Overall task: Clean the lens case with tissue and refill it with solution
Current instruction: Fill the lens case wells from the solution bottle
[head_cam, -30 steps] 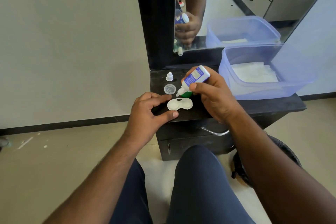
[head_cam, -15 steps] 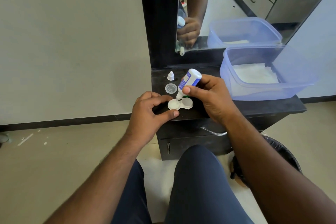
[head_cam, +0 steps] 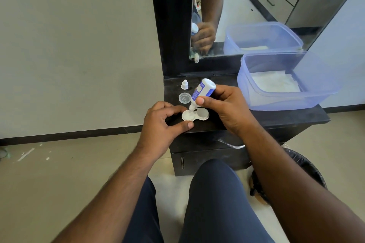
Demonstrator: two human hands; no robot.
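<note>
A white two-well lens case (head_cam: 198, 116) lies open on the black counter (head_cam: 276, 118). My left hand (head_cam: 164, 124) pinches its left end between thumb and forefinger. My right hand (head_cam: 227, 106) grips a small white solution bottle (head_cam: 203, 90) with a blue label, tipped nozzle-down into the case's left well. The bottle's white cap (head_cam: 184, 84) and a clear round lid (head_cam: 185, 97) sit just behind the case. White tissue (head_cam: 276, 83) lies inside a translucent blue tub (head_cam: 320, 77) at the right.
A mirror (head_cam: 256, 6) in a black frame stands at the back of the counter and reflects my hand and the tub. Below the counter is a drawer with a metal handle (head_cam: 233, 144). A black-lined bin (head_cam: 296, 173) sits on the floor at right. My knees are below.
My right hand has tilted the bottle steeper and lowered it, from hovering beside the case to its nozzle resting in the left well. My left hand has stayed on the case.
</note>
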